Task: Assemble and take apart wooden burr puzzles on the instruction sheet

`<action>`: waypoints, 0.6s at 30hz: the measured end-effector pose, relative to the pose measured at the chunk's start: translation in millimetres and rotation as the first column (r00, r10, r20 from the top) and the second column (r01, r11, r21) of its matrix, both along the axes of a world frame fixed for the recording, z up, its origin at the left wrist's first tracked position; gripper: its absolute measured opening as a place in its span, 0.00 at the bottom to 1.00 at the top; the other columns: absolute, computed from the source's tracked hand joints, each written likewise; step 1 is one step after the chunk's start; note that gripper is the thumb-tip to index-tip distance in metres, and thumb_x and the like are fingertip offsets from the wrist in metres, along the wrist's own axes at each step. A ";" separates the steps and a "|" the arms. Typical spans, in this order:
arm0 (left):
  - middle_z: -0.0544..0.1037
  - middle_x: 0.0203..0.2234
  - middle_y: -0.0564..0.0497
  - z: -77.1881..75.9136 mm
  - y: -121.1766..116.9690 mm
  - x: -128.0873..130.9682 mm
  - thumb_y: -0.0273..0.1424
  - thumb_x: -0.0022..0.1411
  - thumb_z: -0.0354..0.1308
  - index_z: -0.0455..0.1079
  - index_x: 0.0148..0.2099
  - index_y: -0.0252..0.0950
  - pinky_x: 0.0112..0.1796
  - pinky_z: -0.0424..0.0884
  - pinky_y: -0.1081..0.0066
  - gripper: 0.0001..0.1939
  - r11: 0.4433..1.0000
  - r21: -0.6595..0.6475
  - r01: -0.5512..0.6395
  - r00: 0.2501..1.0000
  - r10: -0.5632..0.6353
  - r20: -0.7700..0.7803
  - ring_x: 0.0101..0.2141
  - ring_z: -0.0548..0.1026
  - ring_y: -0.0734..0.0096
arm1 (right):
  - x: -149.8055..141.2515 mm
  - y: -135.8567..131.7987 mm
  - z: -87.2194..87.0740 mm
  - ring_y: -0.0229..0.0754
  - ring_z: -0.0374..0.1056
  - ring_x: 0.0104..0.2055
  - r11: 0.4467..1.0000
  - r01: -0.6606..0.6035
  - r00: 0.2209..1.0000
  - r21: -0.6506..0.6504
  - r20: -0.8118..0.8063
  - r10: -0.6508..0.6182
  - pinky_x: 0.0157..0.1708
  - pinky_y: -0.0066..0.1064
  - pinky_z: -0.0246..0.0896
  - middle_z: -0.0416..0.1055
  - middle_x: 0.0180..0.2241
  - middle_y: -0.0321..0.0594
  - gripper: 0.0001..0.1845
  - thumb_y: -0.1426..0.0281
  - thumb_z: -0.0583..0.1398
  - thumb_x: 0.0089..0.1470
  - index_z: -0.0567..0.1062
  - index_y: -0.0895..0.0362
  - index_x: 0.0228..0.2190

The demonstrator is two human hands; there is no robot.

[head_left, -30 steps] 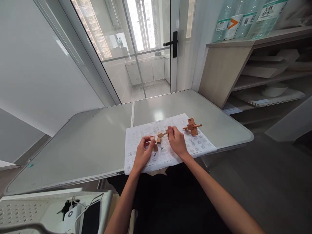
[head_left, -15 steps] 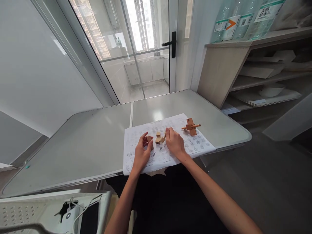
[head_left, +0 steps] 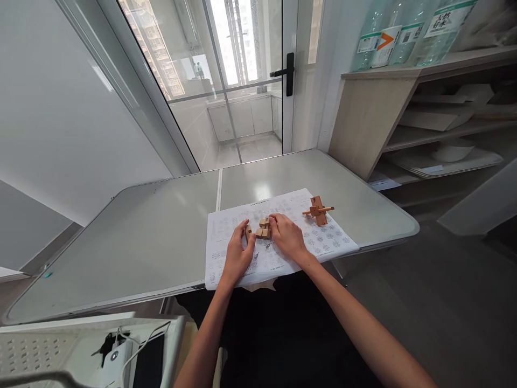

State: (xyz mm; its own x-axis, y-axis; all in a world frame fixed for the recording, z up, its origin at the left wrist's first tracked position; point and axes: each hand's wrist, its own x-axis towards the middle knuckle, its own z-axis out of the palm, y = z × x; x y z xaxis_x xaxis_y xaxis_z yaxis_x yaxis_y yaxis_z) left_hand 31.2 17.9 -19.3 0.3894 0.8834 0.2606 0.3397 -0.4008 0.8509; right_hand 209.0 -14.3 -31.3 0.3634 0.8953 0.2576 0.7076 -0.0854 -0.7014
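- A white basket [head_left: 36,353] at lower left holds a white device [head_left: 115,366] with a round button, a thin cable [head_left: 149,339] and a dark flat object [head_left: 148,365]; its near side is cut off.
- To the right, a wooden shelf unit [head_left: 369,113] carries large clear bottles [head_left: 398,46] on top, and flat pieces and a white bowl-like shape [head_left: 453,152] inside, dim and blurred.
- The left hand [head_left: 239,257] grasps a pale wooden piece [head_left: 247,231], partly covered by fingers and thumb.
- The right hand [head_left: 288,237] has its fingertips at a cluster of pale wooden blocks [head_left: 263,233], hiding one side; I cannot tell whether it grips one.
- The cluster sits between the hands on a printed sheet [head_left: 218,253], spread over a grey table [head_left: 161,237].
- A reddish-brown wooden assembly [head_left: 319,211], crossed by a rod, stands at the sheet's right edge, clear of both hands.
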 end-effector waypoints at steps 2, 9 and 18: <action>0.71 0.65 0.41 0.8 -0.5 0.3 0.37 0.71 0.58 0.66 0.67 0.41 0.66 0.63 0.52 0.24 1.000 0.009 0.016 1.000 -0.016 -0.009 0.66 0.69 0.53 | 0.3 0.5 -1.1 0.51 0.75 0.50 0.999 -0.036 0.999 0.019 -0.005 0.036 0.42 0.36 0.64 0.78 0.52 0.48 0.18 0.64 0.49 0.74 0.76 0.55 0.50; 0.71 0.65 0.40 0.3 -0.3 1.0 0.38 0.70 0.58 0.65 0.66 0.40 0.66 0.63 0.51 0.25 0.998 0.054 0.046 0.996 -0.041 -0.085 0.65 0.69 0.54 | 0.0 -1.8 -1.1 0.52 0.75 0.54 0.988 -0.152 0.988 0.039 -0.015 0.153 0.49 0.39 0.69 0.77 0.57 0.48 0.18 0.67 0.52 0.72 0.74 0.55 0.57; 0.62 0.71 0.42 -5.0 -0.3 1.8 0.38 0.70 0.60 0.62 0.70 0.43 0.70 0.54 0.45 0.30 0.979 0.168 0.114 0.974 -0.076 -0.212 0.74 0.51 0.48 | -1.6 -6.0 3.3 0.46 0.77 0.54 0.935 -0.344 0.938 0.084 -0.017 0.347 0.52 0.37 0.69 0.80 0.54 0.41 0.19 0.71 0.50 0.73 0.73 0.50 0.58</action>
State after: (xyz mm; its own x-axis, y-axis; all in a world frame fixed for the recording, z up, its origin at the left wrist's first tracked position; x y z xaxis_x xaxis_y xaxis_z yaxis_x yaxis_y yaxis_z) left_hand 32.9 17.6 -24.3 0.5305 0.7863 0.3168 0.4514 -0.5784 0.6795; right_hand 207.4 -20.3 -28.0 0.0443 0.9445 0.3254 0.6615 0.2164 -0.7180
